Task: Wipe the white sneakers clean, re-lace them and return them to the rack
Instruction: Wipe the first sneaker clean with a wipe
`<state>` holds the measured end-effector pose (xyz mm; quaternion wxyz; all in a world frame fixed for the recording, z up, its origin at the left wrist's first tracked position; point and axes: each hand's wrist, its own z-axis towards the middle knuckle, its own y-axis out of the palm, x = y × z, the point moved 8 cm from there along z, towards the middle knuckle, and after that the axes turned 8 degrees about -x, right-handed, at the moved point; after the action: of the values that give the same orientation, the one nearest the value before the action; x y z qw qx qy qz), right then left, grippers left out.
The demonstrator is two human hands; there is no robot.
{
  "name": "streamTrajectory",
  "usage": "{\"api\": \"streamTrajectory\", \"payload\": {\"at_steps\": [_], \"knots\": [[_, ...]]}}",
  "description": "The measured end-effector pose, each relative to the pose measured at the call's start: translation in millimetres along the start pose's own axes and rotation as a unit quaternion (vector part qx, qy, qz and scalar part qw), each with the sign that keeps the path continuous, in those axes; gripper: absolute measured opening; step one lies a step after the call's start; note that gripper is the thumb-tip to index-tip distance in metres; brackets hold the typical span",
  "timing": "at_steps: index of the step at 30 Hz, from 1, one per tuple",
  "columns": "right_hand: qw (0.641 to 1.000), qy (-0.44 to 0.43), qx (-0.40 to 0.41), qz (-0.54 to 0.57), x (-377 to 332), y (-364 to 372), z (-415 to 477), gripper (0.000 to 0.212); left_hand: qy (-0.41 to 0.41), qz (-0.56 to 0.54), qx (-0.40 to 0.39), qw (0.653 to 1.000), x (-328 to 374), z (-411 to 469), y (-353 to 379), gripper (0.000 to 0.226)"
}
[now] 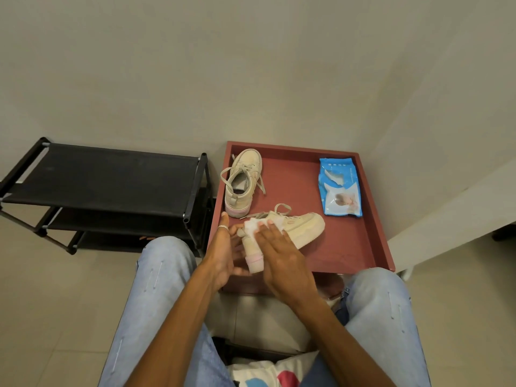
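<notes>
Matt red tray [349,247]; glossy plastic wipes pack [339,188]; black fabric rack [111,174].

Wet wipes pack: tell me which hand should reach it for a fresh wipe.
Right. The wet wipes pack lies on the right side of the red tray, nearer the right hand. The left hand is steadying the sneaker at its heel.
</notes>
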<state>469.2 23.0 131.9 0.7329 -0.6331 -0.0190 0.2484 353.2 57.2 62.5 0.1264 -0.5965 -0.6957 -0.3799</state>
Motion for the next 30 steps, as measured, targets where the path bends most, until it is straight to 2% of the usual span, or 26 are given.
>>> {"api": "streamTrajectory", "payload": {"at_steps": [2, 3, 7, 9, 11, 14, 16, 20, 22, 23, 27, 28, 30], "knots": [[0.998, 0.045, 0.034, 0.035, 12.7, -5.6, -1.5, 0.049, -0.004, 0.006, -0.002, 1.000, -1.1, 0.0, 0.7, 0.077], [0.998, 0.035, 0.032, 0.030, 7.8, -4.3, -2.8, 0.049, -0.006, 0.007, -0.002, 1.000, -1.5, 0.6, 0.7, 0.077], [0.994, -0.089, -0.052, -0.029, -37.9, 16.3, -10.5, 0.051, -0.016, -0.010, 0.003, 1.000, -4.8, 5.5, -3.0, 0.073], [0.993, -0.099, -0.052, -0.033, -36.0, 13.5, -8.5, 0.050, -0.018, -0.005, -0.003, 1.000, -4.7, 6.1, -1.8, 0.073], [0.998, -0.066, -0.024, -0.003, -20.5, 5.2, -4.4, 0.050, -0.021, 0.001, -0.003, 1.000, -4.6, 5.9, -2.5, 0.075], [0.995, 0.047, 0.037, 0.075, 17.1, -4.6, -3.8, 0.049, -0.024, 0.010, -0.008, 1.000, -4.3, 6.1, -1.4, 0.076], [0.993, 0.065, 0.043, 0.094, 21.3, -4.7, -6.4, 0.049, -0.024, 0.015, -0.001, 1.000, -4.9, 7.2, -3.2, 0.076], [0.995, -0.086, -0.049, 0.015, -26.2, 13.0, -13.5, 0.049, -0.025, 0.015, 0.010, 1.000, -5.8, 7.2, -6.6, 0.076], [0.993, -0.106, -0.061, 0.002, -27.7, 14.0, -11.2, 0.048, -0.023, 0.014, 0.013, 1.000, -5.4, 7.1, -7.0, 0.074], [0.995, -0.089, -0.049, 0.012, -19.7, 11.2, -7.9, 0.049, -0.022, 0.014, 0.014, 1.000, -5.1, 6.9, -7.2, 0.074], [0.991, 0.073, 0.030, 0.108, 36.7, -1.9, -4.8, 0.051, -0.019, 0.036, 0.016, 0.999, -4.0, 6.6, -6.8, 0.074], [0.991, 0.077, 0.027, 0.109, 36.6, -1.7, -6.0, 0.052, -0.015, 0.043, 0.019, 0.999, -3.4, 6.1, -6.9, 0.074], [0.997, 0.024, 0.012, 0.078, 14.7, -0.2, -8.4, 0.049, -0.011, 0.048, 0.022, 0.999, -2.7, 6.0, -7.6, 0.073]]}}
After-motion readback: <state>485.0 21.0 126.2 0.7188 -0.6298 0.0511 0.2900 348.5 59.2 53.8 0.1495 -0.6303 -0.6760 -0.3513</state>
